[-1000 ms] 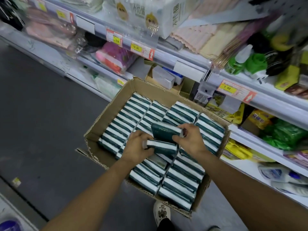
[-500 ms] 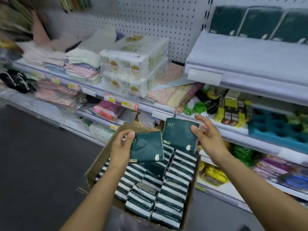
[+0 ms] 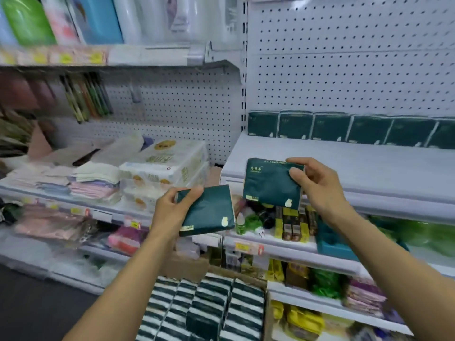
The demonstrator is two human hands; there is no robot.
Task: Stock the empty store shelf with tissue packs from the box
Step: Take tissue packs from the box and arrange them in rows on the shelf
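From the head camera I'm seeing my left hand (image 3: 170, 212) gripping a dark green pack (image 3: 209, 212) and my right hand (image 3: 317, 185) pinching another (image 3: 269, 184), both glossy, raised near the white shelf (image 3: 344, 166), above the box (image 3: 267, 313).

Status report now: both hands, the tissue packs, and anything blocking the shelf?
Left hand grips one tissue pack. Right hand pinches second pack, raised before the shelf. Row of packs at the back; front bare, nothing blocking.
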